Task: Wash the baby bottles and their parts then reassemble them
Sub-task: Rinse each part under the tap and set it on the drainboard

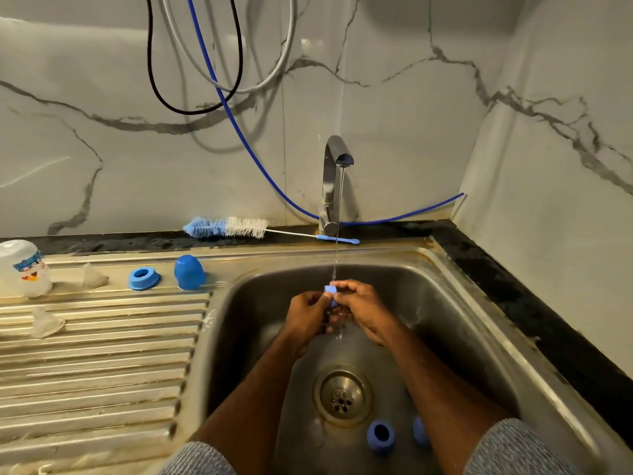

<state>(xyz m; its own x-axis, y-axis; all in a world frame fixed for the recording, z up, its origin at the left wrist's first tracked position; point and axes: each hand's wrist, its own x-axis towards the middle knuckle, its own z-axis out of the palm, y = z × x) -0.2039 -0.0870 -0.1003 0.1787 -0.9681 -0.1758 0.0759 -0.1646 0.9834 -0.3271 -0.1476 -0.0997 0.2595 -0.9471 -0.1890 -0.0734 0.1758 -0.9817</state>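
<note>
A small blue part (pixel 331 292) sits between the two hands over the sink (pixel 455 303), right under the thin stream of water from the tap (pixel 334 176). The left hand (pixel 308 311) pinches it from the left with curled fingers; the right hand (pixel 361 305) closes on it from the right, fingers bent round its upper edge. What kind of part it is cannot be told, as the hands cover most of it. Both forearms reach forward from the lower edge of the view and meet above the basin, wrists slightly raised, grey sleeves (pixel 513 450) showing at the bottom.

In the basin near the drain (pixel 342 395) lies a blue ring (pixel 380 435), and just right of it a second blue piece (pixel 419 430), partly hidden by the right arm. On the ribbed drainboard (pixel 102 365) to the left stand a blue cap (pixel 189 271) and another blue collar (pixel 144 278), near each other but apart. Farther left are two clear teats (pixel 94 276) (pixel 46 325) and an upturned bottle (pixel 25 267) with a printed figure. A bottle brush (pixel 233 228) lies on the dark bench (pixel 513 289) behind the sink, its handle beside the tap's base.
</note>
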